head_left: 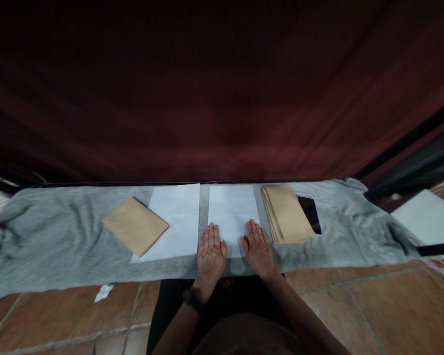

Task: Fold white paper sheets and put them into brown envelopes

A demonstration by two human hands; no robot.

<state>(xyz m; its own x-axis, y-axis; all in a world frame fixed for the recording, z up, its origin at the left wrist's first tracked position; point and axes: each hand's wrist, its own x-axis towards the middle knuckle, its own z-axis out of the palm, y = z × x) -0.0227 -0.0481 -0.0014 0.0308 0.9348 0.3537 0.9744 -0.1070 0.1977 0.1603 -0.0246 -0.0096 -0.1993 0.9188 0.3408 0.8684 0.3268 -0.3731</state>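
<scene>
A white sheet of paper (233, 202) lies flat in front of me, with faint crease lines across it. My left hand (211, 251) rests palm down along its lower left edge, fingers stretched out. Flat on the lower right edge lies my right hand (258, 248), its fingers extended and the thumb toward the middle. Neither hand holds anything. To the left are more white sheets (181, 222), partly covered by a brown envelope (135, 226) set at an angle. A fanned stack of brown envelopes (289, 214) sits just right of my right hand.
A phone (311, 215) with a dark screen lies partly under the envelope stack. Grey cloth (355, 222) covers the narrow work surface. Behind it hangs a dark red curtain (222, 123). A scrap of white paper (104, 292) is on the tiled floor (385, 301).
</scene>
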